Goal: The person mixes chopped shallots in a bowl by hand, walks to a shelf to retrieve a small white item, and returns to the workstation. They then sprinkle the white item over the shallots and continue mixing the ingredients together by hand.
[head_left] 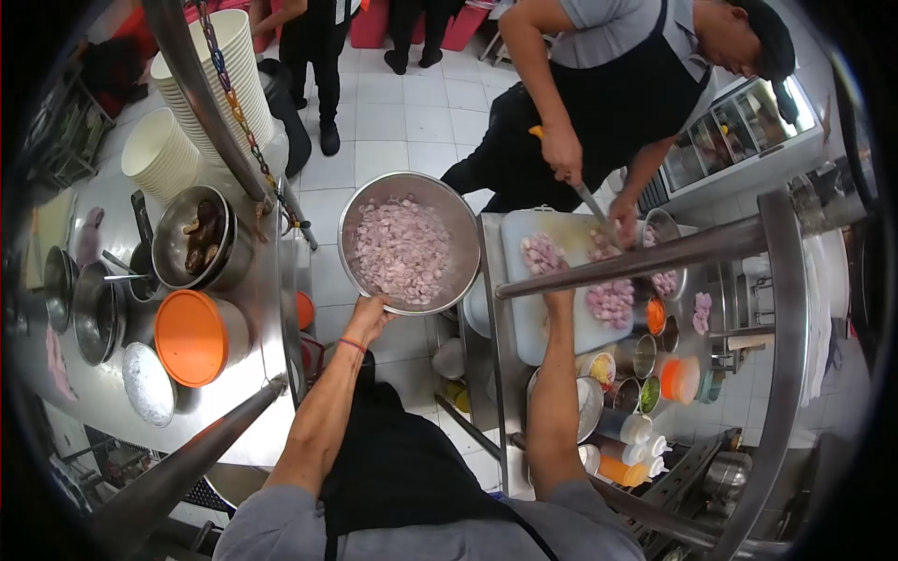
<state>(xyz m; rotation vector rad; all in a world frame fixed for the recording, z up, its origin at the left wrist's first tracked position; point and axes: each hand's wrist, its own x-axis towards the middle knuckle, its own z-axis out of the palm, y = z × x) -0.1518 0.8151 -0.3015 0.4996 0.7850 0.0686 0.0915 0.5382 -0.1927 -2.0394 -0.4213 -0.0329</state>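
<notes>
My left hand (371,320) is closed on the near rim of a large steel bowl (466,224), holding it over the gap between two counters. Chopped pink-white pieces (402,248), which look like onion or shallot, cover its bottom. My right hand (559,288) reaches over the white cutting board (533,332), beside a pile of the same pieces (541,254). A metal rail partly covers that hand, so its fingers do not show clearly. Another pile (610,304) lies farther right on the board.
Across the board a co-worker (617,103) cuts with a knife (591,201). Metal rails (645,257) cross above the right counter, which holds several sauce containers and bottles (645,449). Pans, an orange-lidded tub (190,338) and stacked white buckets (161,154) stand left.
</notes>
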